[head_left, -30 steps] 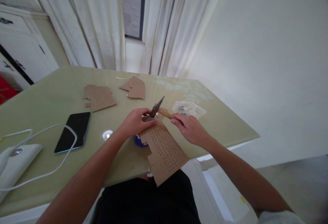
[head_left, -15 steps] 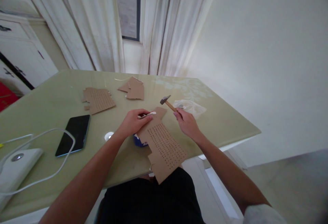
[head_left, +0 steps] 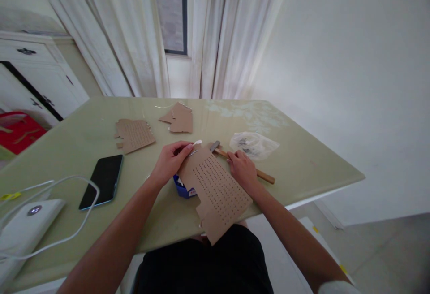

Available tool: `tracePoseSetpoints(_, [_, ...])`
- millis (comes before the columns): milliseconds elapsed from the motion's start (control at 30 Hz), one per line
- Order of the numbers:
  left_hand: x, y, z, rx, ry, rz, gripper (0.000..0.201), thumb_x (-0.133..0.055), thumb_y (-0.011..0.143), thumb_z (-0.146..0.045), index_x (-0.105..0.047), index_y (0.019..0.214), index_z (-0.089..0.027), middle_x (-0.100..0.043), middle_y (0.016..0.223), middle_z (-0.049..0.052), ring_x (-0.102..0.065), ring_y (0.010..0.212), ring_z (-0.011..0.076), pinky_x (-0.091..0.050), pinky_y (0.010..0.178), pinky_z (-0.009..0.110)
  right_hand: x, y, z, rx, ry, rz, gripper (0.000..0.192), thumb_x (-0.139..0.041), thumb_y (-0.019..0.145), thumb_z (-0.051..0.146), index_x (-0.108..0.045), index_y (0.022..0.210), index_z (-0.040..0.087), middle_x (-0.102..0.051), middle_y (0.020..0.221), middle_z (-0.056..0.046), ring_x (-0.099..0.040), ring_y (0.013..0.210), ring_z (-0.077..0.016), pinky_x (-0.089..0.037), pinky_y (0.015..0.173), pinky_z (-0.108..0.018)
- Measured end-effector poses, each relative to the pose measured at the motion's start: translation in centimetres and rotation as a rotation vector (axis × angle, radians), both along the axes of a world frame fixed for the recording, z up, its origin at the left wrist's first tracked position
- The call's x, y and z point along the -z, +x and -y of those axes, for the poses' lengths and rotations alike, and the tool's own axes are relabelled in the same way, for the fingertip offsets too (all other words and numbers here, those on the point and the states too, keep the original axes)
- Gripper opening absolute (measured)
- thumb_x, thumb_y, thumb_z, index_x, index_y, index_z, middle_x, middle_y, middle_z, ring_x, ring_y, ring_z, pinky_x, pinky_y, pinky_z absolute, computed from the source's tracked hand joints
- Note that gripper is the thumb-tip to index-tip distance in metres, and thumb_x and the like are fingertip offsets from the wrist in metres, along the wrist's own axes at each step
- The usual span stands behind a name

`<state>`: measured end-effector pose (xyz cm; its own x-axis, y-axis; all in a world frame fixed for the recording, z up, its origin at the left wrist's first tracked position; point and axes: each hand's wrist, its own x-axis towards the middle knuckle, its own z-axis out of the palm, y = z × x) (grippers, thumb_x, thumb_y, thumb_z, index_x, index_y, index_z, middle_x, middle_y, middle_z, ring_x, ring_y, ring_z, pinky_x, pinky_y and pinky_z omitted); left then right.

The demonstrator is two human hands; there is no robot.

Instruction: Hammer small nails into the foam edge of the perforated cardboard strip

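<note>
My left hand (head_left: pixel 171 162) pinches the upper left corner of a brown cardboard piece (head_left: pixel 218 186) punched with rows of small holes. A small white scrap (head_left: pixel 197 142) sticks out by its fingertips. The cardboard slopes down over the table's front edge toward my lap. My right hand (head_left: pixel 243 168) is closed around the wooden handle of a hammer (head_left: pixel 267 177), low over the table beside the cardboard. The metal hammer head (head_left: pixel 215 145) is at the cardboard's upper edge. Partly covered by the cardboard is a blue container (head_left: pixel 182 190).
A clear plastic bag (head_left: pixel 255 145) with small dark items lies behind my right hand. Other cardboard pieces (head_left: pixel 134 135) (head_left: pixel 181 118) are farther back. At left are a phone (head_left: pixel 102 182), a white device (head_left: pixel 32 226) and a looping white cable (head_left: pixel 85 215).
My right hand has lowered the hammer, bringing its head down beside the cardboard's upper edge. My left hand has shifted slightly along the cardboard's corner, and the view has turned slightly left.
</note>
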<state>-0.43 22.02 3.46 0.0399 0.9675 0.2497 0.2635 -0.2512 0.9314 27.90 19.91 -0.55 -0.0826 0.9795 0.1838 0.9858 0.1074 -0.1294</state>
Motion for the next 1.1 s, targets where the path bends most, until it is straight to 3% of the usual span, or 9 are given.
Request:
tracePoseSetpoints(200, [-0.4, 0.0, 0.4, -0.122, 0.048, 0.053, 0.058, -0.069, 0.092, -0.068, -0.086, 0.109, -0.015, -0.082, 0.089, 0.008, -0.069, 0.076, 0.0199, -0.05, 0.065, 0.027, 0.4, -0.1, 0.2, -0.049, 0.054, -0.13, 0.035, -0.055, 0.109, 0.021, -0.073, 0.139, 0.015, -0.072, 0.125, -0.02, -0.064, 0.12, -0.035, -0.048, 0.107, -0.048])
tracePoseSetpoints(333, [-2.1, -0.2, 1.4, -0.216, 0.154, 0.036, 0.049, -0.068, 0.094, -0.06, -0.086, 0.101, -0.015, -0.077, 0.079, 0.005, -0.067, 0.07, 0.0171, -0.05, 0.063, 0.025, -0.7, 0.1, 1.1, -0.069, 0.146, -0.302, 0.037, -0.049, 0.113, 0.025, -0.071, 0.141, 0.015, -0.073, 0.129, -0.02, -0.067, 0.123, -0.0313, -0.052, 0.11, -0.046])
tracePoseSetpoints(400, [-3.7, 0.0, 2.8, -0.208, 0.221, -0.048, 0.041, -0.069, 0.095, -0.054, -0.085, 0.098, -0.017, -0.076, 0.074, 0.003, -0.067, 0.066, 0.0162, -0.05, 0.062, 0.025, -2.0, 0.0, 2.5, -0.128, 0.159, -0.494, 0.039, -0.042, 0.117, 0.034, -0.071, 0.139, 0.018, -0.077, 0.12, -0.015, -0.073, 0.111, -0.0257, -0.058, 0.101, -0.04])
tracePoseSetpoints(500, [-6.1, 0.9, 5.7, -0.136, 0.272, -0.194, 0.032, -0.068, 0.099, -0.046, -0.085, 0.099, -0.02, -0.075, 0.069, -0.001, -0.067, 0.061, 0.0146, -0.051, 0.062, 0.024, -4.4, -1.0, 5.7, -0.407, 0.006, -1.134, 0.049, -0.047, 0.115, 0.055, -0.07, 0.14, 0.02, -0.078, 0.094, -0.007, -0.073, 0.08, -0.0205, -0.061, 0.076, -0.034])
tracePoseSetpoints(567, [-7.3, 2.0, 7.7, -0.13, 0.311, -0.257, 0.027, -0.068, 0.102, -0.042, -0.085, 0.101, -0.022, -0.077, 0.071, -0.002, -0.069, 0.062, 0.0142, -0.053, 0.064, 0.024, -6.1, -2.2, 8.1, -0.507, -0.07, -1.241, 0.047, -0.065, 0.108, 0.057, -0.073, 0.138, 0.021, -0.076, 0.093, -0.005, -0.071, 0.08, -0.0188, -0.058, 0.074, -0.031])
tracePoseSetpoints(633, [-8.0, 3.1, 9.5, -0.158, 0.349, -0.284, 0.026, -0.066, 0.104, -0.039, -0.085, 0.102, -0.022, -0.077, 0.072, -0.002, -0.069, 0.062, 0.0136, -0.055, 0.067, 0.024, -7.4, -3.5, 10.2, -0.463, -0.041, -1.191, 0.033, -0.08, 0.1, 0.047, -0.079, 0.121, 0.021, -0.075, 0.093, -0.003, -0.067, 0.079, -0.0165, -0.054, 0.074, -0.028])
tracePoseSetpoints(733, [-7.9, 4.0, 11.5, -0.202, 0.358, -0.191, 0.025, -0.066, 0.106, -0.04, -0.084, 0.107, -0.022, -0.078, 0.075, -0.001, -0.07, 0.063, 0.0134, -0.056, 0.065, 0.023, -8.1, -5.1, 12.2, -0.377, 0.057, -1.274, 0.02, -0.08, 0.1, 0.039, -0.078, 0.098, 0.02, -0.071, 0.086, -0.001, -0.063, 0.075, -0.0151, -0.051, 0.068, -0.026])
tracePoseSetpoints(900, [-5.6, 3.8, 13.7, -0.064, 0.2, 0.123, 0.036, -0.081, 0.096, -0.045, -0.078, 0.123, -0.022, -0.078, 0.091, 0.003, -0.072, 0.073, 0.0151, -0.057, 0.062, 0.021, -7.7, -5.5, 13.9, -0.288, 0.167, -1.397, 0.012, -0.079, 0.101, 0.034, -0.078, 0.103, 0.022, -0.075, 0.088, -0.001, -0.067, 0.078, -0.016, -0.053, 0.068, -0.025])
tracePoseSetpoints(1100, [-4.2, 3.9, 15.2, -0.007, 0.015, 0.263, 0.03, -0.095, 0.081, -0.037, -0.075, 0.095, -0.02, -0.075, 0.08, 0.001, -0.071, 0.068, 0.0157, -0.058, 0.059, 0.022, -7.7, -5.5, 14.8, -0.278, 0.247, -1.356, 0.006, -0.082, 0.098, 0.028, -0.08, 0.102, 0.024, -0.079, 0.091, 0.0, -0.072, 0.081, -0.016, -0.056, 0.073, -0.024])
